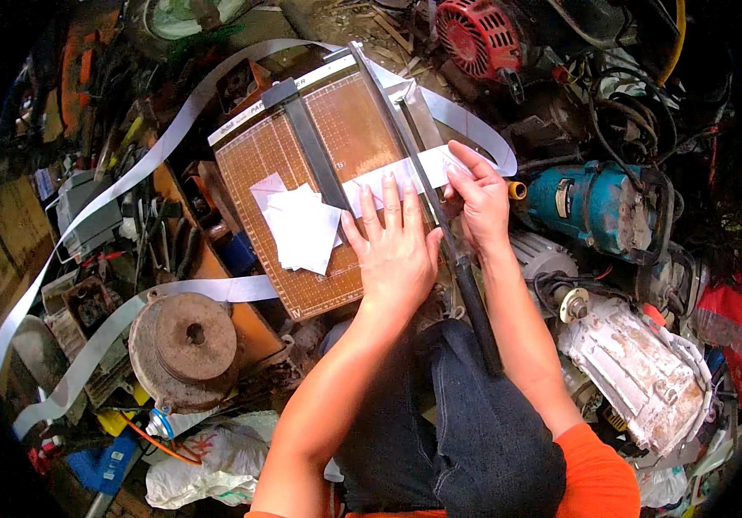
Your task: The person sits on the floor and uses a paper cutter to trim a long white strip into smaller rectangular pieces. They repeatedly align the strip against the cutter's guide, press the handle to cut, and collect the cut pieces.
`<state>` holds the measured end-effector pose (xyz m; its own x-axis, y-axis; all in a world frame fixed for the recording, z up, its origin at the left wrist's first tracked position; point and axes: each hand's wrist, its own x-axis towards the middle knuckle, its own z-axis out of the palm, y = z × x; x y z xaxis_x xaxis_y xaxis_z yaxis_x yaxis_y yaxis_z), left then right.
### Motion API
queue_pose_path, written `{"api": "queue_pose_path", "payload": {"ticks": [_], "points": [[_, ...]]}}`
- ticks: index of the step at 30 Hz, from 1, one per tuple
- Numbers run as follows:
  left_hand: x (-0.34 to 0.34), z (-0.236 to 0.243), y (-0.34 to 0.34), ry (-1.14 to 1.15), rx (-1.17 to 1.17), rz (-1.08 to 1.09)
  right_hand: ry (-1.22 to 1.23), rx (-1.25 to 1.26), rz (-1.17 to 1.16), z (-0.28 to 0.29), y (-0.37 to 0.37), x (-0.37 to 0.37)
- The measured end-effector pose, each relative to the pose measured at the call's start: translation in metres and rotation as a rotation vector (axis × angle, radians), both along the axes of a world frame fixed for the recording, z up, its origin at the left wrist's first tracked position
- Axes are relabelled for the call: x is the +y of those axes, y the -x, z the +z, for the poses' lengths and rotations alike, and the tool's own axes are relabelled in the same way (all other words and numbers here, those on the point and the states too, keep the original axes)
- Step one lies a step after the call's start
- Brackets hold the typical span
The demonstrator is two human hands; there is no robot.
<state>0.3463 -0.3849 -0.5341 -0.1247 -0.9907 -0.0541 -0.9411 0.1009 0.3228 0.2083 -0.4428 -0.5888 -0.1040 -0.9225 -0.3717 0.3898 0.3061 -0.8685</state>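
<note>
A brown paper cutter (349,108) with a printed grid lies tilted in front of my knees. My left hand (395,250) is spread flat, pressing a white paper strip (436,166) onto the board beside the black guide bar (315,147). Right of the blade arm, my right hand (481,203) pinches the strip between thumb and fingers. The cutter's long blade arm (393,116) crosses over the strip, and its black handle (477,315) points toward my lap. Left of the guide bar, several cut white paper pieces (302,229) lie in a loose pile.
Long white paper ribbon (177,129) loops behind the cutter and trails off left. A rusty round motor part (194,337) sits near left. To the right are a teal motor (591,207) and a dirty white motor (634,371). A red slotted cover (477,39) lies at the far side.
</note>
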Motion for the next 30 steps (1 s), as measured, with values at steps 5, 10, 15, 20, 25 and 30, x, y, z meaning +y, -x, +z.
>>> {"api": "queue_pose_path", "payload": {"ticks": [5,10,15,20,25,30], "points": [[-0.001,-0.001,0.000,-0.004,0.014,0.021,-0.014,-0.011,-0.007,0.004,-0.004,-0.003],[-0.002,-0.004,-0.003,0.033,-0.036,0.010,0.048,-0.055,0.235,0.004,0.010,0.008],[-0.003,-0.003,-0.005,0.028,-0.099,-0.008,0.050,0.075,0.546,0.047,-0.001,0.015],[-0.002,-0.009,0.001,0.079,-0.079,0.029,0.098,0.056,0.400,0.017,0.001,0.013],[-0.001,-0.008,-0.001,0.041,-0.042,0.026,0.010,0.069,0.211,0.009,-0.010,0.019],[0.000,-0.008,-0.002,-0.003,-0.017,0.028,0.022,0.115,0.096,0.003,-0.018,0.018]]}}
